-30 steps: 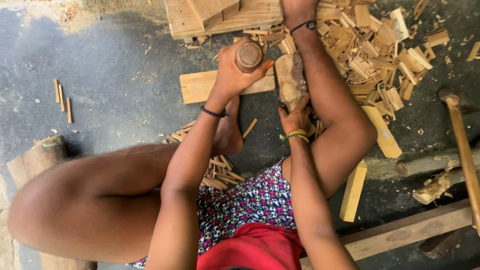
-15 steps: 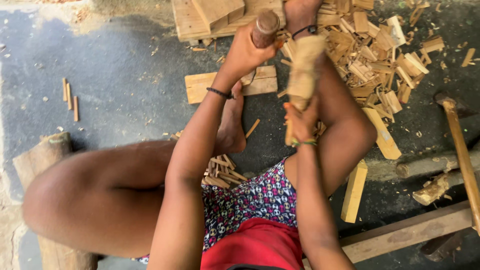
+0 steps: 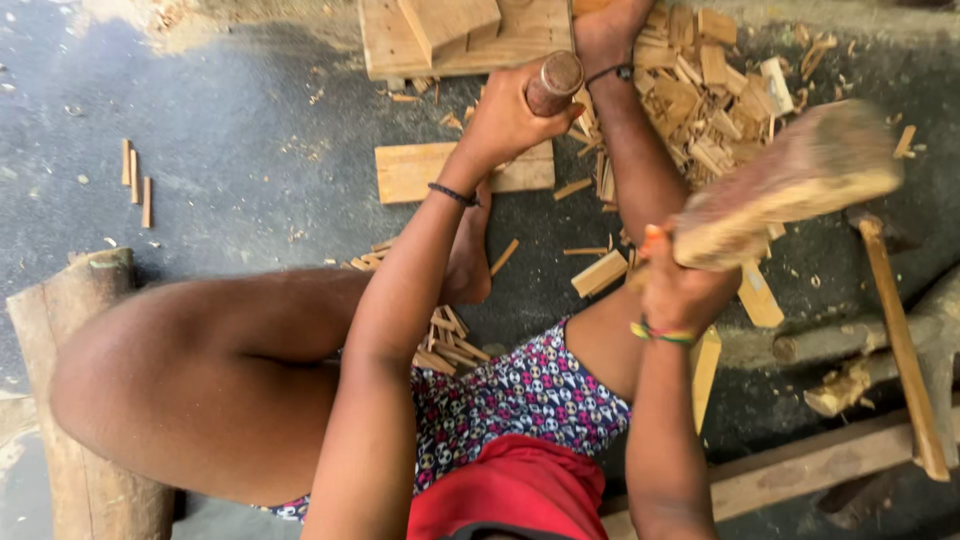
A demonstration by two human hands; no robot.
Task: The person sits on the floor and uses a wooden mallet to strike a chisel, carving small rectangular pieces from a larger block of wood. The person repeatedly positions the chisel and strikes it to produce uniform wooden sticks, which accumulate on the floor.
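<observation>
Even daylight, soft shadows; ground overexposed at top left. Wooden mallet (image 3: 800, 185) smeared by motion blur, right hand (image 3: 685, 290) slightly blurred. Remainder sharp; mild wide-angle stretch at edges.

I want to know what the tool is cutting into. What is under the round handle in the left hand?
The left hand wraps the handle. A flat board lies on the ground below it. The tool's lower end and its contact point are hidden by the hand.

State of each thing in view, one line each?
Left hand: closed around the round brown wooden tool handle, held upright.
Right hand: gripping the rough pale wooden mallet, raised and motion-blurred.
Flat rectangular wooden plank: lying on the ground.
Pile of light wood chips: scattered loose.
Long-handled wooden hammer: lying unheld.
</observation>
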